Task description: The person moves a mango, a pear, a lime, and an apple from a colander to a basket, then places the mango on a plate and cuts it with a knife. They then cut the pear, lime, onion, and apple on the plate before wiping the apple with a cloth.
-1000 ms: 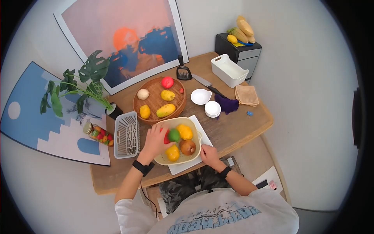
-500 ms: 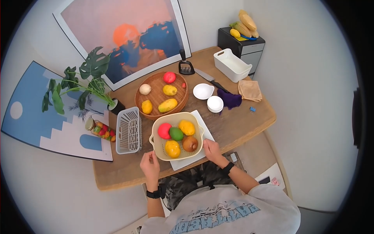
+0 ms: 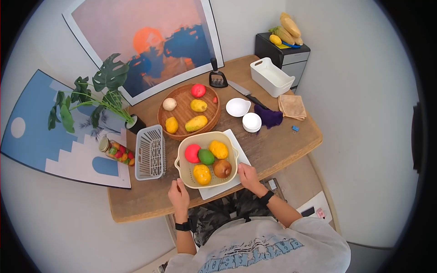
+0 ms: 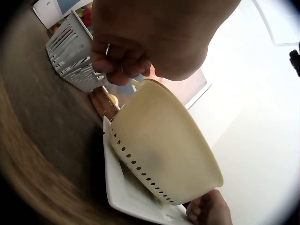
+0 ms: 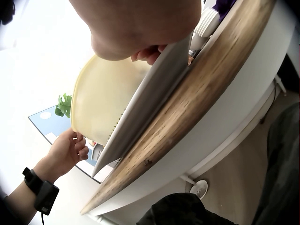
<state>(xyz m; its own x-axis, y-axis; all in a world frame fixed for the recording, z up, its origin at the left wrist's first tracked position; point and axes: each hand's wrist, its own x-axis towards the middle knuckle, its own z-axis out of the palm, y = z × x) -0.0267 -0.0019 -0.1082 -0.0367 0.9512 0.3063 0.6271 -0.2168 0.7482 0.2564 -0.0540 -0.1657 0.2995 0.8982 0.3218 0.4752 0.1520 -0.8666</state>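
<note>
A cream perforated basket (image 3: 184,179) stands on a white tray (image 3: 239,141) near the table's front edge. In it lie a red round fruit (image 3: 192,154), a green one (image 3: 206,157), two yellow fruits (image 3: 218,149) and a brown onion-like one (image 3: 222,169). My left hand (image 3: 179,195) hovers by the basket's near left corner, its fingers loosely curled and nothing in them. At the right side my right hand (image 3: 248,176) rests close against basket and tray, fingers loosely bent; part of them is hidden in the right wrist view.
A grey plastic basket (image 3: 142,175) stands on the left, beside a jar (image 3: 117,151). Behind is a round wicker tray (image 3: 182,111) with several fruits. White bowls (image 3: 251,122), a purple cloth (image 3: 270,117), a knife (image 3: 248,94) and a white bin (image 3: 268,79) are on the right.
My left hand has come out of the basket, leaving the red fruit inside, and moved down to its near left corner. The right hand stays at the right side.
</note>
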